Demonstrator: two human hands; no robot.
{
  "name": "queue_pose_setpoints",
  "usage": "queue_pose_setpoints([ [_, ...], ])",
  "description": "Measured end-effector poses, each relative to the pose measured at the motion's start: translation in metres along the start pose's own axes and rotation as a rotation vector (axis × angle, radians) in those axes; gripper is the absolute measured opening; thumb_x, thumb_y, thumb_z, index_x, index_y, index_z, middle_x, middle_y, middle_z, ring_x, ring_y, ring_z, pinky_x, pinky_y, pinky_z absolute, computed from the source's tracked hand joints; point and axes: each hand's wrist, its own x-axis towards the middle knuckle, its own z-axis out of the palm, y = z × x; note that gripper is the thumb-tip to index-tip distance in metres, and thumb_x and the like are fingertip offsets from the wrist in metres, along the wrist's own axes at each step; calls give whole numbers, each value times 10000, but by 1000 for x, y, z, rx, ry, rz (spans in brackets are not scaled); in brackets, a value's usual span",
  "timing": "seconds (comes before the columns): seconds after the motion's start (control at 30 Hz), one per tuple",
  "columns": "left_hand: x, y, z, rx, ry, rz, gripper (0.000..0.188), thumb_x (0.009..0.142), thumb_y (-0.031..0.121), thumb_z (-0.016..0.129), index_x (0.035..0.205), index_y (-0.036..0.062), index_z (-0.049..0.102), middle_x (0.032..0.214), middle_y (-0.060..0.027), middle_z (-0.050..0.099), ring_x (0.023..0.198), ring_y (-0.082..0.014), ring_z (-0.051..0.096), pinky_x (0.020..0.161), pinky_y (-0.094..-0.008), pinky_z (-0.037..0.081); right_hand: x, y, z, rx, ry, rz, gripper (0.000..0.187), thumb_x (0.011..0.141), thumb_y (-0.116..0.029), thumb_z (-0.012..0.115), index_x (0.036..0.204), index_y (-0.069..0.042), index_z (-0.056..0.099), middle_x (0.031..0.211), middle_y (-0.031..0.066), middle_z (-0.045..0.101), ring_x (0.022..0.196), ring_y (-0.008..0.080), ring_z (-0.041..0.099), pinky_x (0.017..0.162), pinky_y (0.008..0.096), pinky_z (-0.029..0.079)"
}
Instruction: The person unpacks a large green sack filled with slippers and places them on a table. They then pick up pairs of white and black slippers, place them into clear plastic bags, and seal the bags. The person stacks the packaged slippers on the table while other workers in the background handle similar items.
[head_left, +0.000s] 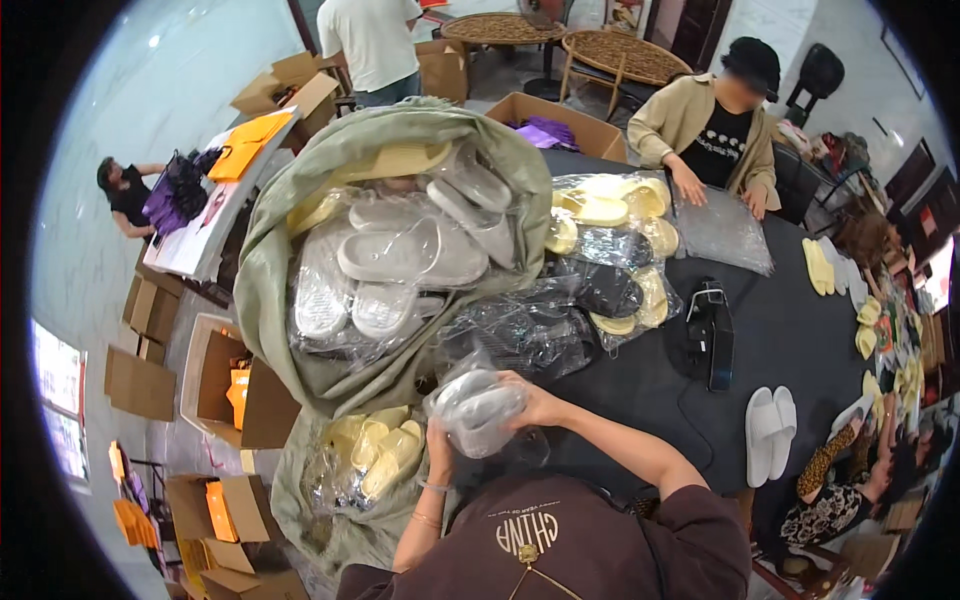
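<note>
Between my two hands is a pair of grey slippers (478,412) in a clear plastic bag. My left hand (440,452) closes on the near left side of the bag, and my right hand (535,402) grips its right side. Just beyond, a large green sack (262,235) stands filled with bagged grey slippers (410,250) and some yellow ones. Below my left hand, a second green sack (300,505) holds yellow slippers (392,460) in clear bags. Bagged black slippers (535,340) lie on the table beside the large sack.
Bagged yellow slippers (605,208) lie on the dark table (770,340) near a black device (709,335) with a cable. White slippers (770,435) rest at the right edge. Across, a co-worker (715,130) handles clear plastic bags (722,230). Cardboard boxes (255,395) stand at left.
</note>
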Motion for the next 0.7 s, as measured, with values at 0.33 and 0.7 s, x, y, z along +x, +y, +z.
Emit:
queue_pose_setpoints([
  [0.33,64,149,132,184,19,169,374,913,151,515,1249,-6,468,1179,-132,554,1112,-202,519,950,-309,396,-32,-54,-149,605,760,-216,522,772,-210,558,1247,-23,448,1183,92,551,1074,244,546,952,413,437],
  [0.7,54,126,101,425,186,143,212,884,93,543,1069,-1,589,981,-90,637,887,-160,610,785,-274,479,32,-27,-289,-461,1619,95,909,731,-422,718,1344,63,253,1409,227,268,1291,362,275,1033,466,264],
])
